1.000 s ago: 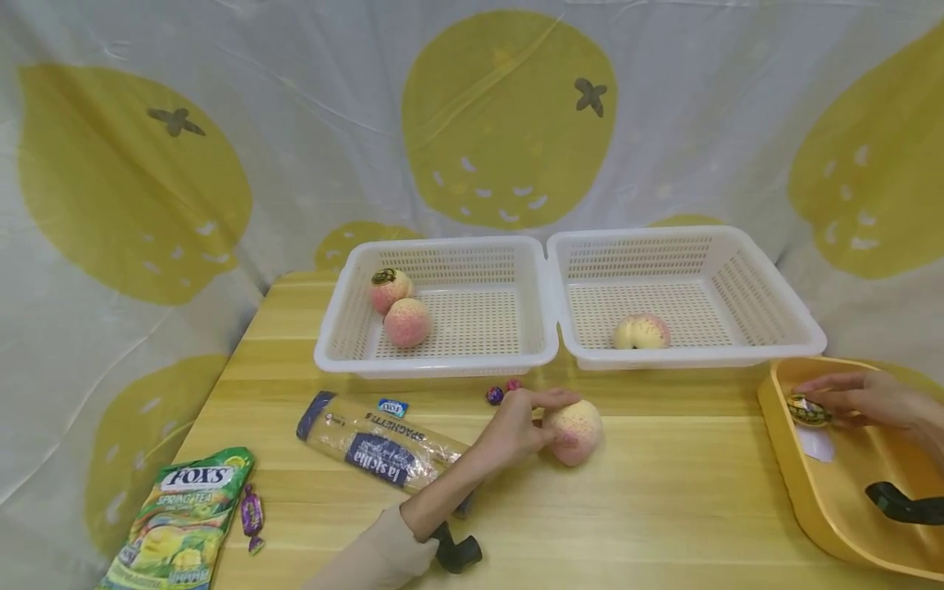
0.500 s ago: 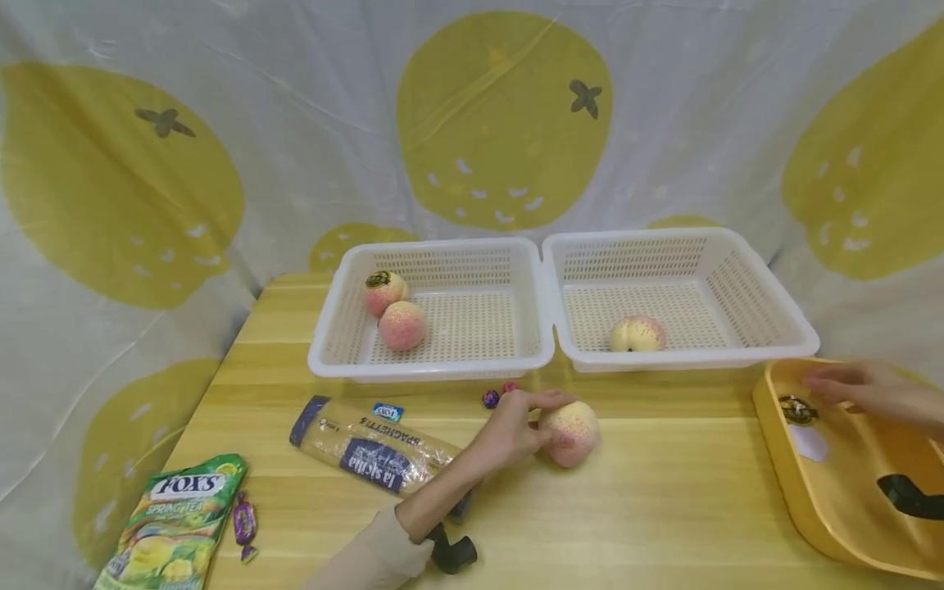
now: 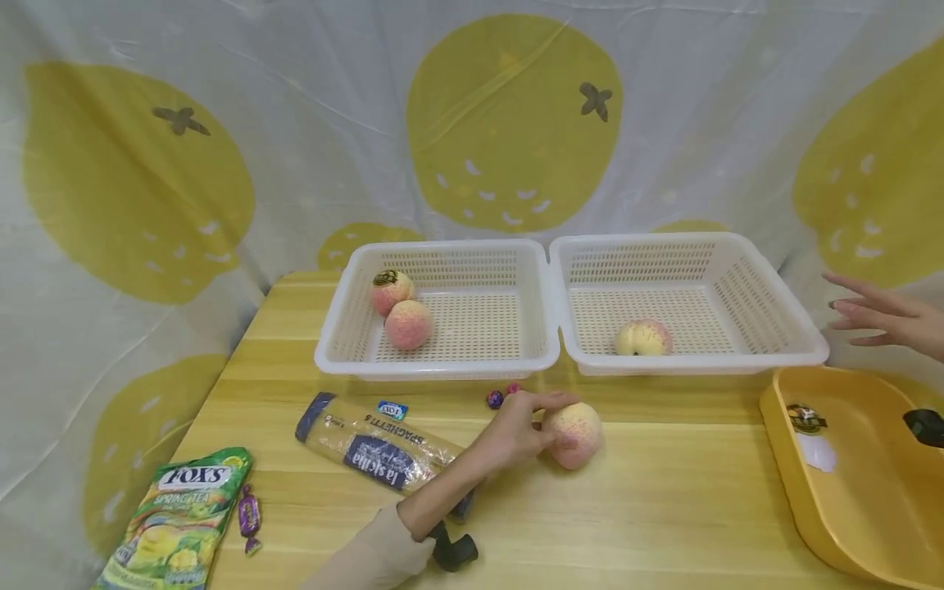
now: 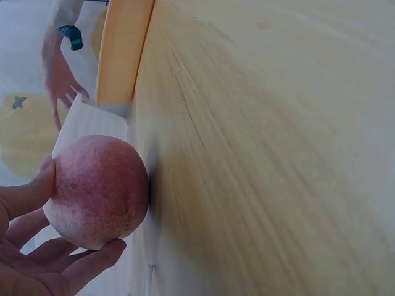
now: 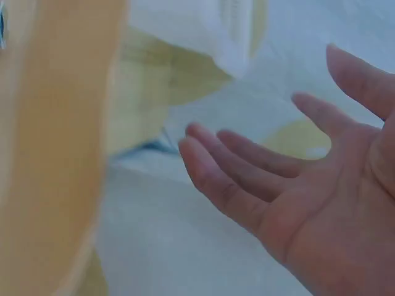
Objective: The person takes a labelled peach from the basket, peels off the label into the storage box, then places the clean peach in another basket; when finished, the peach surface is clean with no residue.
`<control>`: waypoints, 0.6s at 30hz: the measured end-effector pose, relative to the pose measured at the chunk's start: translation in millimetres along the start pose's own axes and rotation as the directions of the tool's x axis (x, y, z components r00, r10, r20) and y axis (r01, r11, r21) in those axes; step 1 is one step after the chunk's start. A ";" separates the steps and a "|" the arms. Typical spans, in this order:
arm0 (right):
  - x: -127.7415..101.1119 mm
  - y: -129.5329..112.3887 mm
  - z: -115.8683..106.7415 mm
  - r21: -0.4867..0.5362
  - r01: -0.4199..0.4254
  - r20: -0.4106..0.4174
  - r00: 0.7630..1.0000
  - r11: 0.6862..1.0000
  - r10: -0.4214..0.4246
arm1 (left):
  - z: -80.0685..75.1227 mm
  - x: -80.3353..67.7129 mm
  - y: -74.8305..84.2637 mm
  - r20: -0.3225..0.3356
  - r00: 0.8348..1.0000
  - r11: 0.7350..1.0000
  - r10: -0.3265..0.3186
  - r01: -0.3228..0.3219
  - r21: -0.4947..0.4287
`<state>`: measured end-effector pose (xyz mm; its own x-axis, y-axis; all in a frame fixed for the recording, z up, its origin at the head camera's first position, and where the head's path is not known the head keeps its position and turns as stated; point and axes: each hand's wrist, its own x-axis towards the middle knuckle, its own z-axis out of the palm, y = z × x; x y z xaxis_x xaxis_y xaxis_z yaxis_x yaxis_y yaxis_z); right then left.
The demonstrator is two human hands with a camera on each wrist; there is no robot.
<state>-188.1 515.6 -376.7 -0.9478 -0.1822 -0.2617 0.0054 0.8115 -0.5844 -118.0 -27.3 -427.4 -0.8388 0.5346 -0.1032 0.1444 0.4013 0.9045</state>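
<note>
A pink and cream peach (image 3: 578, 437) is pinched between the thumb and fingers of my left hand (image 3: 516, 433), close over the wooden table in front of the two white baskets. In the left wrist view, my thumb and fingertips press round the peach (image 4: 102, 191) from one side. Raised beyond the back of a yellow-orange bin (image 3: 826, 524), my right hand (image 3: 888, 318) has its fingers spread and holds nothing. A small item with a dark and gold label (image 3: 807, 419) lies in that bin, by a white tag (image 3: 817, 453).
The left white basket (image 3: 442, 368) holds two peaches (image 3: 409, 325); the right one (image 3: 701, 360) holds one peach (image 3: 644, 338). A spaghetti pack (image 3: 383, 451), several wrapped candies (image 3: 249, 515) and a green Fox's bag (image 3: 177, 516) lie on the table. A patterned curtain (image 3: 310, 123) hangs behind.
My right hand has let go of the dark-labelled item in the bin and risen up and back, out of the bin. The left hand stays on the peach in place.
</note>
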 end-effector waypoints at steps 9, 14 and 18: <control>32.4 -5.9 22.9 0.241 -0.067 0.241 0.971 0.968 0.007 | -0.7 2.1 0.0 0.017 1.000 0.999 0.023 -0.024 0.039; 40.1 4.6 29.9 0.386 0.017 0.222 0.969 0.922 -0.111 | -2.2 -2.9 -2.7 0.013 0.997 0.997 0.077 -0.077 0.025; 42.1 13.2 32.6 0.540 0.083 0.249 0.935 0.837 -0.254 | -16.0 -10.4 7.3 0.075 0.983 0.986 0.169 -0.167 -0.025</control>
<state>-217.6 500.5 -420.4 -0.8079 -0.5143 -0.2877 0.0980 0.3642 -0.9262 -116.7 -41.9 -413.2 -0.7609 0.6486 0.0201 0.2693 0.2874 0.9192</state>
